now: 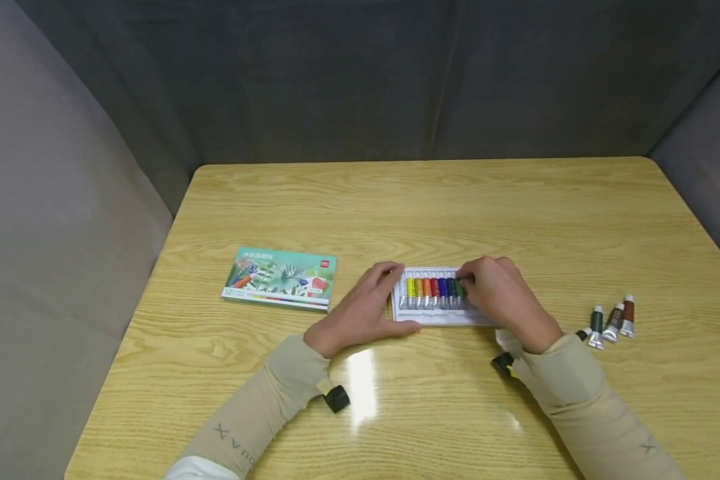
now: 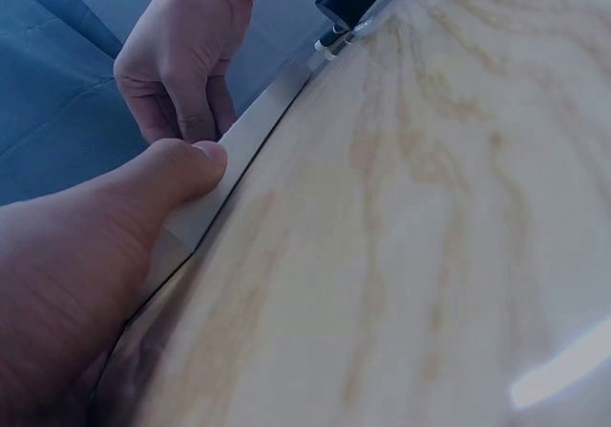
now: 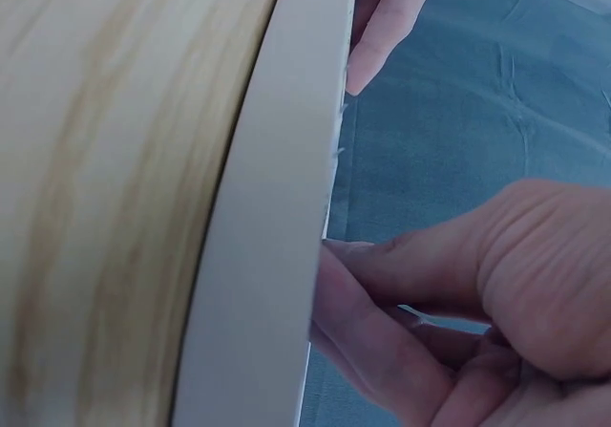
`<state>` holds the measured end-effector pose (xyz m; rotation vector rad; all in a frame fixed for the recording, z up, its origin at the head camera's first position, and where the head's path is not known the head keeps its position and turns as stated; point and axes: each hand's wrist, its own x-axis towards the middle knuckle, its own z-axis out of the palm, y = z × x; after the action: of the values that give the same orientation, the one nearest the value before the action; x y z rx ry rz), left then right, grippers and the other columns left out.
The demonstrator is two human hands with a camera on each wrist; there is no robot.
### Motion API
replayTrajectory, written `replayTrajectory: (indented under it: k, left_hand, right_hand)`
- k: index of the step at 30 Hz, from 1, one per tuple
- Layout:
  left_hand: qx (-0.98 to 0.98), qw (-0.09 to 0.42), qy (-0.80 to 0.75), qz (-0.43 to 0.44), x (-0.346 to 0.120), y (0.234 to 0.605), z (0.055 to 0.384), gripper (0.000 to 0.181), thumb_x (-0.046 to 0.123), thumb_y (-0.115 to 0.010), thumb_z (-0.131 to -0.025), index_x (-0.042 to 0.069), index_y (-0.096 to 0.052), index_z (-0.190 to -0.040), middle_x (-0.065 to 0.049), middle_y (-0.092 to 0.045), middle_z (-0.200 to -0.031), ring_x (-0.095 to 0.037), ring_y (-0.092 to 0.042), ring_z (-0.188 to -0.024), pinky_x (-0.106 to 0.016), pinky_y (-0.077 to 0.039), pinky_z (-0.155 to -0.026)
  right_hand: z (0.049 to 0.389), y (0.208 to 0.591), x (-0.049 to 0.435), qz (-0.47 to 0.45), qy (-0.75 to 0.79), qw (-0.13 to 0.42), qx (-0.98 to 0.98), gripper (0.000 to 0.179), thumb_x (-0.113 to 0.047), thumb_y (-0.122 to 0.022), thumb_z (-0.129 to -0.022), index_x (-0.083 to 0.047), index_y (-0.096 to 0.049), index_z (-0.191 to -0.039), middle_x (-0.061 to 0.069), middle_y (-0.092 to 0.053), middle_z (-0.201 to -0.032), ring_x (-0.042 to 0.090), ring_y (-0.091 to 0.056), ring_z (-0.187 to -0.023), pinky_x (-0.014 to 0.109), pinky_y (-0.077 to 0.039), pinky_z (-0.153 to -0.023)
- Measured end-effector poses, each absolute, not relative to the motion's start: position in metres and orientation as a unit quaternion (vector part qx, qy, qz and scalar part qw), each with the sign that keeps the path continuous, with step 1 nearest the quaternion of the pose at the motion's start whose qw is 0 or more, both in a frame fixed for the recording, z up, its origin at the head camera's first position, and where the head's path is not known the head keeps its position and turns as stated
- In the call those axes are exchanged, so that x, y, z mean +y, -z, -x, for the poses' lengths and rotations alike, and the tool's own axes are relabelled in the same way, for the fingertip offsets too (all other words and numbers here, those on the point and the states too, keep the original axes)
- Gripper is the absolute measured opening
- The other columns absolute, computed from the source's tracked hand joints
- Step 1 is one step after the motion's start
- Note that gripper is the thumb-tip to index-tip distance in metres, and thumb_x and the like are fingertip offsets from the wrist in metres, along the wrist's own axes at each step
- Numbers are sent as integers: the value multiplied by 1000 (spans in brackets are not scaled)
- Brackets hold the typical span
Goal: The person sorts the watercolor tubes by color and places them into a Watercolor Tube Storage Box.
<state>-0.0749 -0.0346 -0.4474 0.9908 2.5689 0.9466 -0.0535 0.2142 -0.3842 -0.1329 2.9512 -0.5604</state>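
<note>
1. Head view: paint tray on the table; our left hand grips its 9 o'clock end.
2. Our right hand: narrow, fingertips at the green tube; we can't tell if pinched.
3. From tray: box at 9 o'clock, loose tubes at 3.

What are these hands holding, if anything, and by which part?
The left hand holds the white tray by its left end. The right hand is at the paint tubes; whether it pinches one cannot be told.
</note>
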Motion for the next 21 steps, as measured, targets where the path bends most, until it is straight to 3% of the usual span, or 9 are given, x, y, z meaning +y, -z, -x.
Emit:
replayTrajectory:
  k: [6,14,21]
  left_hand:
    - [878,112,-321,-337,-35,448,75,108,61,-78,-84,8,-28,-164,-7,-32,-164,-23,-37,-151,-40,-37,-125]
    - [878,110,-319,-340,-34,446,74,108,62,-77,-85,8,-27,-164,-7,-32,-164,-22,-37,-150,-39,-37,-125]
    - [877,108,-320,-341,-34,447,75,109,62,-77,-85,8,-27,-164,-7,-33,-164,-22,-37,-150,-40,-37,-125]
  right_hand:
    - [53,383,214,44,185,73,979,21,-2,-65,-95,0,-80,-110,21,-78,-113,34,-75,-97,46,-59,-78]
    - [53,383,213,38,184,82,979,22,-8,-66,-97,1,-78,-114,22,-77,-115,39,-73,-106,54,-58,-90]
    - [53,382,213,34,186,82,978,23,-8,-66,-98,2,-78,-114,23,-76,-115,40,-73,-108,55,-58,-91]
